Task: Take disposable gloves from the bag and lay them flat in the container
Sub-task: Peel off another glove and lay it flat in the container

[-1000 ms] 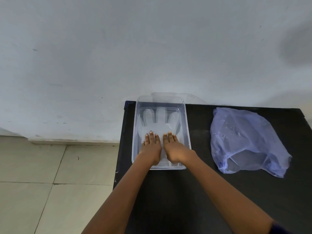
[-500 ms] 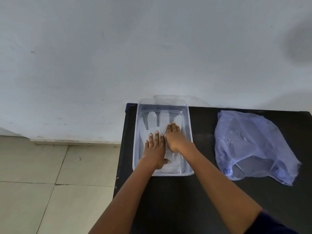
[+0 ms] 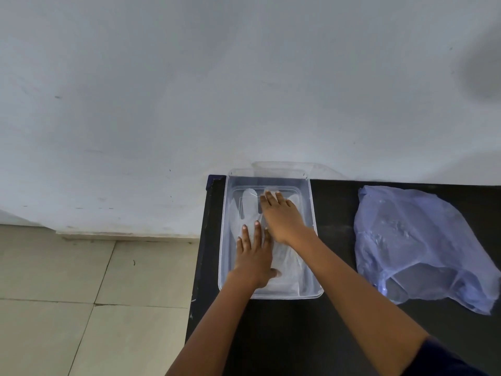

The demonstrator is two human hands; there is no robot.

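A clear plastic container (image 3: pixel 222 234) stands at the left end of the black table. A see-through disposable glove (image 3: pixel 248 204) lies flat on its floor, fingers pointing to the wall. My left hand (image 3: pixel 253 256) presses flat on the glove's near part, fingers slightly spread. My right hand (image 3: pixel 282 218) lies flat on the glove's far part, its fingertips at the glove's fingers. Both palms face down and hold nothing. To the right lies the bluish translucent bag (image 3: pixel 417 245), crumpled, its mouth facing me.
The black table (image 3: pixel 333 213) ends just left of the container, with tiled floor (image 3: pixel 81 294) below. A white wall (image 3: pixel 244 90) rises right behind the table. A clear lid (image 3: pixel 287 168) leans behind the container.
My right hand has slid forward along the glove toward the wall, from beside the left hand to the glove's fingers. The left hand has stayed near the cuff.
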